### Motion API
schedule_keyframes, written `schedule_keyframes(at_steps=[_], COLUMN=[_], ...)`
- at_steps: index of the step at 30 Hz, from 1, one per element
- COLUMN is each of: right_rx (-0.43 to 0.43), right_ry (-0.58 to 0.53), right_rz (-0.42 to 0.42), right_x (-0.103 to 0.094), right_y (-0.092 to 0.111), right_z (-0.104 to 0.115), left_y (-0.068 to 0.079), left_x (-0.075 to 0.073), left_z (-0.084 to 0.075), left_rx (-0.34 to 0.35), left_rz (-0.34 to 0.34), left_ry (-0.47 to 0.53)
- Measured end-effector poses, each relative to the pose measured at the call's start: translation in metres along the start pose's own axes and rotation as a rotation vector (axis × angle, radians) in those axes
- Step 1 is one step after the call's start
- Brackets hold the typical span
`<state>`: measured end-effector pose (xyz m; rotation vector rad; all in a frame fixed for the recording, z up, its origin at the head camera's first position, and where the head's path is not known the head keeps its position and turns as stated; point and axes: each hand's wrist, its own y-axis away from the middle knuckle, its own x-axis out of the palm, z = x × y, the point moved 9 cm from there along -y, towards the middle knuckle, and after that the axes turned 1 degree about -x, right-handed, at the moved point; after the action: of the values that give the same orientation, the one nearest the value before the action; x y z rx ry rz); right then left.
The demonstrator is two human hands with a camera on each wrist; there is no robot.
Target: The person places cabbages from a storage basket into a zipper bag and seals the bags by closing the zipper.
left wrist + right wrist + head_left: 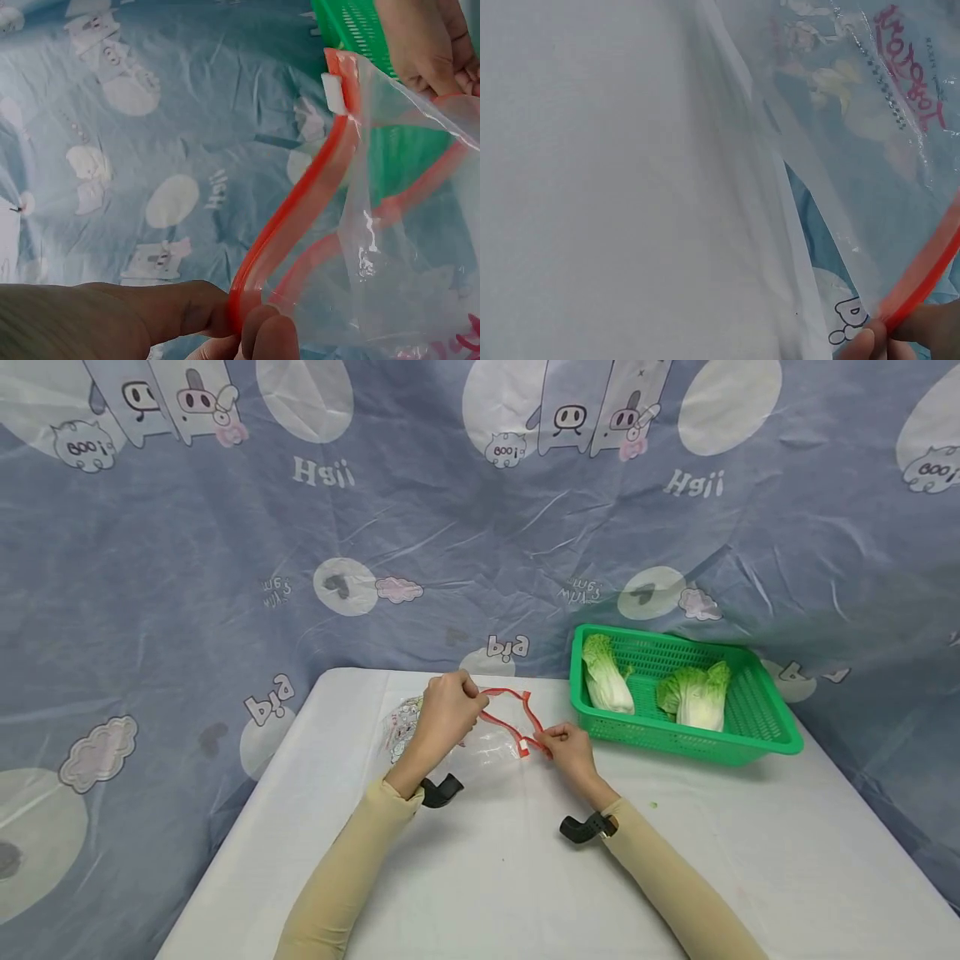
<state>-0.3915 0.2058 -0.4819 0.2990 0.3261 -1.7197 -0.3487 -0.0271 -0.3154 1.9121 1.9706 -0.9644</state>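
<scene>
A clear plastic zip bag (pixel 491 750) with printed drawings and a red zip edge is held up over the table. My left hand (pixel 448 708) pinches one end of the red rim between thumb and fingers, as the left wrist view shows at the red strip (pixel 289 199). My right hand (pixel 570 750) pinches the rim at the opposite end. Between the hands the mouth of the bag is spread apart in a loop. A small white slider (pixel 334 94) sits on the red zip. In the right wrist view, pink lettering shows on the bag's film (pixel 907 67).
A green plastic basket (pixel 678 739) stands at the back right of the white table (pixel 495 885). Two napa cabbages lie in it, one at the left (pixel 609 681) and one nearer the middle (pixel 701 702). A patterned grey-blue cloth (pixel 450 543) hangs behind the table.
</scene>
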Motion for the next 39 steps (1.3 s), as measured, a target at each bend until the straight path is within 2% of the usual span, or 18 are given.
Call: schedule_keyframes(at_steps=[5, 10, 14, 18, 20, 23, 26, 29, 32, 36, 39], right_rx=[-0.009, -0.059, -0.139, -0.259, -0.325, -0.424, -0.459, -0.408, -0.29, -0.144, -0.09], right_ry=[0.0, 0.024, 0.087, 0.147, 0.154, 0.18, 0.236, 0.314, 0.404, 0.516, 0.537], right_rz=[0.026, 0.033, 0.048, 0.042, 0.004, -0.112, -0.204, -0.209, -0.166, -0.076, -0.012], right_x=[0.002, 0.001, -0.004, -0.017, -0.029, -0.056, -0.083, -0.102, -0.115, -0.121, -0.123], right_y=[-0.002, 0.0, 0.004, 0.006, 0.006, 0.003, -0.006, -0.021, -0.039, -0.06, -0.074], right_z=[-0.005, 0.004, 0.024, 0.053, 0.07, 0.096, 0.114, 0.119, 0.111, 0.095, 0.086], left_y=[-0.001, -0.003, -0.004, -0.005, -0.004, -0.004, -0.003, -0.003, -0.003, -0.002, -0.002], left_x=[-0.007, 0.007, 0.024, 0.032, 0.034, 0.037, 0.039, 0.041, 0.043, 0.044, 0.046], left_z=[0.003, 0.004, 0.006, 0.008, 0.009, 0.01, 0.01, 0.011, 0.012, 0.012, 0.012], left_rx=[-0.024, -0.021, -0.007, -0.005, -0.006, -0.004, 0.004, 0.004, -0.002, -0.01, -0.012], left_rz=[-0.01, 0.041, 0.097, 0.121, 0.128, 0.142, 0.153, 0.158, 0.16, 0.164, 0.173], left_ry=[0.049, 0.087, 0.101, 0.127, 0.137, 0.137, 0.114, 0.091, 0.078, 0.075, 0.072])
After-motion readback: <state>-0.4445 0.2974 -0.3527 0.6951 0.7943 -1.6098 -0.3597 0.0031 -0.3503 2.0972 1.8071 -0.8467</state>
